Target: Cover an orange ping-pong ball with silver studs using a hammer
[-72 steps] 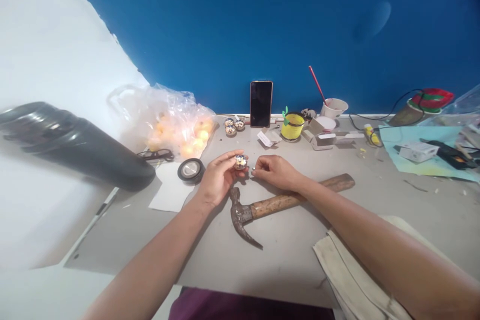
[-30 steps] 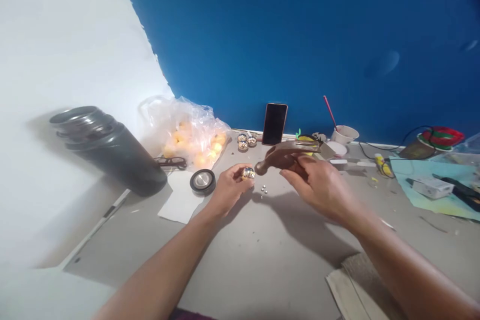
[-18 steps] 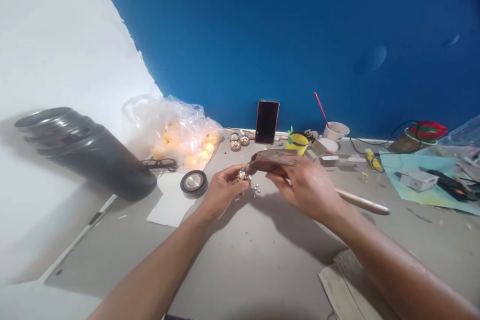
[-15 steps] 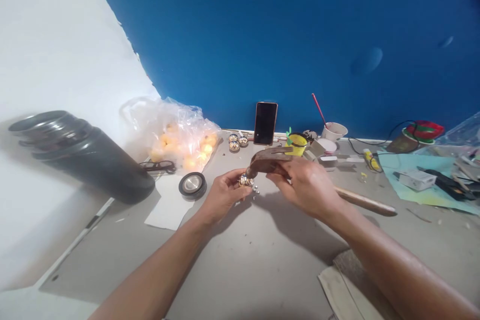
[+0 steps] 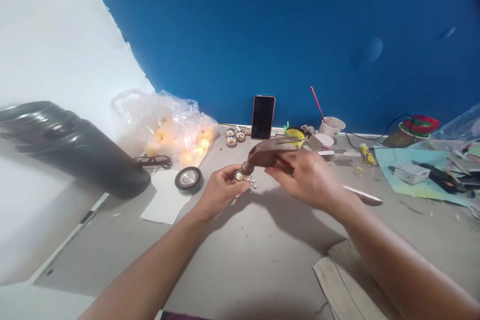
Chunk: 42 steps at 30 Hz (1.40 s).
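Observation:
In the head view my left hand is closed on a small shiny ball studded with silver beads, low over the table. My right hand grips a rusty claw hammer close to its head. The hammer's rounded face touches or nearly touches the top of the ball; the exact contact is too small to make out. Behind my right wrist the wooden handle sticks out to the right. Several tiny loose beads lie just right of the ball. My left fingers partly hide the ball.
Behind my hands are three similar studded balls and an upright phone. On the left stand a large dark flask, its lid and a plastic bag of orange balls. A paper cup and a folded cloth are at right.
The hammer has tilted slightly, and its face sits a little lower against the ball. Its handle shows less behind my right wrist. The whole view has shifted slightly.

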Each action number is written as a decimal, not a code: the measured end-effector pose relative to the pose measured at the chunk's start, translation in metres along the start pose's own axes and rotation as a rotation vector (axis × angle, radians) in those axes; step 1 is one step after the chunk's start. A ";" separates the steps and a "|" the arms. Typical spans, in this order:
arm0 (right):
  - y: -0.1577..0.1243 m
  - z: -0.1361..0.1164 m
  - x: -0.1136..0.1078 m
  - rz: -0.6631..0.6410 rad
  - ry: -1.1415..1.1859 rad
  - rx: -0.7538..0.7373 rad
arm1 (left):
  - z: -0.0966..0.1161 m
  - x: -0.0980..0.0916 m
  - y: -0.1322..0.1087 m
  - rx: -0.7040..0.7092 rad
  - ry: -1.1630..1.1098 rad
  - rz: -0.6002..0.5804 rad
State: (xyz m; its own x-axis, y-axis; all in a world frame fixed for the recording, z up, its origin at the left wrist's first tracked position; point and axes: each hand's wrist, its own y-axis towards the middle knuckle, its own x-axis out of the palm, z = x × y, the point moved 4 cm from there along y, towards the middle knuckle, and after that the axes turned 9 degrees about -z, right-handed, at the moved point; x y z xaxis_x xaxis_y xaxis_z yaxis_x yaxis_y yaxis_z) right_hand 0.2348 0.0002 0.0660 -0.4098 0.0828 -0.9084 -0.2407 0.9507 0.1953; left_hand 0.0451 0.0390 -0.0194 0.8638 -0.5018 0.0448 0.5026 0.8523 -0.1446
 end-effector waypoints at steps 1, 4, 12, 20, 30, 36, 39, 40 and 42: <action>0.001 0.002 0.002 -0.037 0.004 0.005 | 0.001 0.000 0.000 -0.002 0.016 -0.009; 0.003 0.009 -0.003 -0.017 0.003 0.046 | 0.001 -0.004 0.002 -0.014 0.065 0.022; -0.007 -0.013 0.014 -0.466 0.014 -0.210 | -0.001 -0.033 0.011 0.105 -0.115 0.296; -0.018 -0.040 0.073 -0.604 -0.090 -0.341 | 0.001 -0.029 0.008 0.131 -0.063 0.253; 0.009 0.011 0.062 -0.339 0.178 -0.041 | 0.005 -0.019 0.005 0.089 -0.111 0.238; 0.009 0.015 0.092 -0.379 0.004 0.001 | 0.000 -0.017 0.005 0.066 -0.100 0.225; 0.009 0.013 0.096 -0.407 -0.086 0.033 | -0.001 -0.015 0.004 0.034 -0.085 0.217; 0.010 0.012 0.097 -0.415 -0.107 0.037 | -0.001 -0.015 0.003 0.029 -0.079 0.221; 0.011 0.012 0.098 -0.416 -0.125 0.040 | 0.000 -0.015 0.003 0.029 -0.071 0.232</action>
State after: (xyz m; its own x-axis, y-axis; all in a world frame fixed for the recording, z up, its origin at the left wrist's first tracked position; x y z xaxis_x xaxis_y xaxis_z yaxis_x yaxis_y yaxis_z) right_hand 0.2031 0.0221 -0.0253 -0.1744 -0.2766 -0.9450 -0.3274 0.9214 -0.2093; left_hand 0.0337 0.0488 -0.0203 0.9559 -0.2815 0.0832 0.2905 0.9479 -0.1306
